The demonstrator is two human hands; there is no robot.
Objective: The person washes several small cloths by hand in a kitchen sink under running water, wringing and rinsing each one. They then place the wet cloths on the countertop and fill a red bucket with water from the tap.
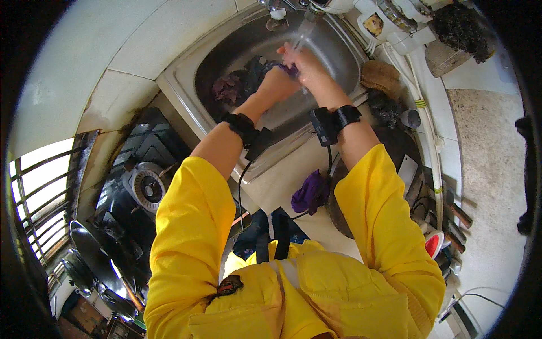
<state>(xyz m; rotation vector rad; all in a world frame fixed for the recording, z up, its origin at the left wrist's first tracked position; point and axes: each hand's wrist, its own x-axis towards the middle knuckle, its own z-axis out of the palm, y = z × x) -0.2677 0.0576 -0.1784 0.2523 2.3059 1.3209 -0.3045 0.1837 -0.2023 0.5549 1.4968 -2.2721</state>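
My left hand is closed around a wet purple cloth inside a stainless steel sink. My right hand meets it there, with its fingers partly spread in a stream of running water. The cloth shows between the two hands, its folds mostly hidden by them. Whether the right fingers grip it cannot be told. Left of the hands, a dark wet cloth and a brownish-purple cloth lie in the basin. Water falls from the tap at the basin's far side.
Another purple cloth lies crumpled on the counter near my body. A gas stove stands left, with a wok nearby. To the right are a cleaver blade, several knife handles, a scrubbing brush and white pipes.
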